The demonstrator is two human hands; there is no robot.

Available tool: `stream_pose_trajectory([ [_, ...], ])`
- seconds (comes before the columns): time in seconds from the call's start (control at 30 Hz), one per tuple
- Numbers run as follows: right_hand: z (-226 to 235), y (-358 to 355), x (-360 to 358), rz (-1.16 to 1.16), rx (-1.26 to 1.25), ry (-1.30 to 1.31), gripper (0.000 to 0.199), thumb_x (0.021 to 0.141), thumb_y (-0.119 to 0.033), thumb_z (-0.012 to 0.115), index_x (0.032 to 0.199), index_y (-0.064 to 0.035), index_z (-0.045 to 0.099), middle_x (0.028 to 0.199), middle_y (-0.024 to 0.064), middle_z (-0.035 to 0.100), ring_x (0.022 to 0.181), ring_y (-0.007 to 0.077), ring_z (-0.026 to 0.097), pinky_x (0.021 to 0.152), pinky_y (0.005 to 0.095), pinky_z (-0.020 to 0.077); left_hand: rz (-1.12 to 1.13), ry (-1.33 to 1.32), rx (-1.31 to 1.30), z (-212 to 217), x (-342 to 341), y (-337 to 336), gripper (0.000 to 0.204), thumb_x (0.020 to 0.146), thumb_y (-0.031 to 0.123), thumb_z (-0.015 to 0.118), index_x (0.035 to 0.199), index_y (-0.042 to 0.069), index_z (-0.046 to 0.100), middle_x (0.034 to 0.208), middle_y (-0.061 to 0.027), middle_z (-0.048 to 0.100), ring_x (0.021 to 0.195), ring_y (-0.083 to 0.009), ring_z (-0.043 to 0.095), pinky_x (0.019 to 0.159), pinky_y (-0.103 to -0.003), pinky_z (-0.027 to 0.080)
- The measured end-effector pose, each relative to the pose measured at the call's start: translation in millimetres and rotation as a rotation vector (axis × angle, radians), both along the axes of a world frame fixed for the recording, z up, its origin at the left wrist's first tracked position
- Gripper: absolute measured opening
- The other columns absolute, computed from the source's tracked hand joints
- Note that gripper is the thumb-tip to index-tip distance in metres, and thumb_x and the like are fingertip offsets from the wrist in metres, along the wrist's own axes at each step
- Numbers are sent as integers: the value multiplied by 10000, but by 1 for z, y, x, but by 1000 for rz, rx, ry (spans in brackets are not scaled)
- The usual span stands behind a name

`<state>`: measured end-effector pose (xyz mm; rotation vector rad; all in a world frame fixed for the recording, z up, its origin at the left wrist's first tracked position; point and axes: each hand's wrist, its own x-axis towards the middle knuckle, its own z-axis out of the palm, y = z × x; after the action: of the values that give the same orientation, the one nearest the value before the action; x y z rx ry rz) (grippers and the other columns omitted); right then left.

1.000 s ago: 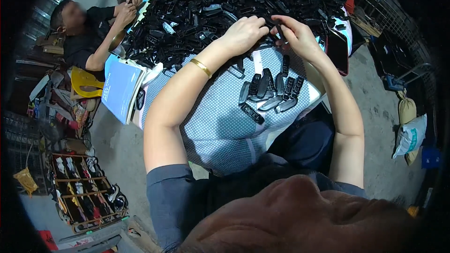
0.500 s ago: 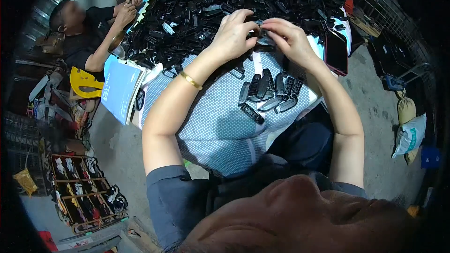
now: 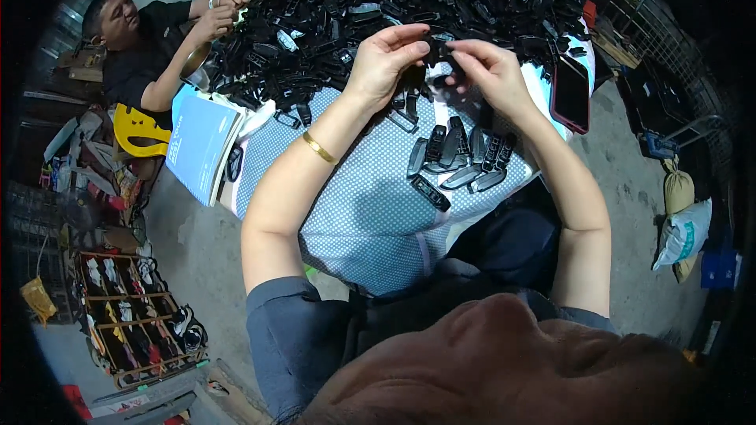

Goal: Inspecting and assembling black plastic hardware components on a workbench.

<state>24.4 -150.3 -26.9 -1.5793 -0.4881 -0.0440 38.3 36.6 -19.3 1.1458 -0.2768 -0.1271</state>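
Note:
My left hand [image 3: 383, 64], with a gold bangle on its wrist, is raised at the near edge of a large heap of small black plastic parts [image 3: 315, 47]. Its thumb and forefinger are bent together, and whatever sits at their tips is too dark to make out. Facing it, a short gap away, my right hand [image 3: 494, 77] has its fingers pinched around something small and dark that blends into the heap. Below both hands, a small group of elongated black plastic casings [image 3: 453, 149] lies on the patterned grey-white cloth [image 3: 339, 197].
At the table's left edge are a blue booklet [image 3: 201, 149] and a yellow plastic piece [image 3: 138, 132]. A dark phone [image 3: 570, 94] lies at the right edge. Another person [image 3: 150, 39] works at the far left. A rack of straps [image 3: 134, 315] stands on the floor at lower left.
My hands have drawn slightly apart and their fingers have shifted. The view has moved a little. The group of casings on the cloth looks much the same.

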Motion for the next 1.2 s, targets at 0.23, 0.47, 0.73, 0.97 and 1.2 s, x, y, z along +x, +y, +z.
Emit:
stream_pose_trajectory([
  [0.23, 5, 3, -5, -153, -131, -295, 196, 858, -76, 553, 1027, 6, 612, 874, 51, 622, 672, 106, 610, 516, 193, 474, 37, -211, 223, 3, -12, -7, 294, 776, 1, 632, 1068, 6, 599, 932, -72, 637, 807, -120, 604, 743, -231, 494],
  [0.47, 3, 7, -5, -338, -320, -735, 144, 802, -3, 577, 938, 27, 612, 862, 121, 606, 673, 167, 601, 551, 247, 465, 61, -74, 79, -1, -16, -12, 291, 775, 20, 642, 1062, -5, 604, 951, -78, 640, 833, -119, 603, 768, -233, 490],
  [0.73, 4, 14, -11, -298, -304, -542, 270, 813, -111, 620, 1047, 4, 549, 900, 91, 601, 716, 134, 594, 572, 237, 478, 54, -125, 94, 7, -21, -16, 322, 848, 53, 566, 1162, -8, 533, 1047, -107, 610, 923, -152, 589, 829, -257, 477],
  [0.97, 10, 6, -14, -99, -391, -212, 271, 801, -197, 651, 957, 19, 603, 745, 59, 612, 622, 99, 558, 542, 234, 445, -128, -170, 99, 14, -20, -10, 282, 873, 98, 537, 1130, -14, 554, 1053, -111, 613, 967, -165, 575, 879, -276, 443],
  [1.2, 5, 8, -21, -245, -453, -560, 224, 750, -160, 680, 842, 34, 619, 715, 130, 615, 609, 199, 587, 559, 289, 450, -122, -240, 117, 10, -22, -10, 221, 855, 66, 543, 1051, -10, 611, 952, -89, 644, 894, -152, 595, 835, -260, 458],
])
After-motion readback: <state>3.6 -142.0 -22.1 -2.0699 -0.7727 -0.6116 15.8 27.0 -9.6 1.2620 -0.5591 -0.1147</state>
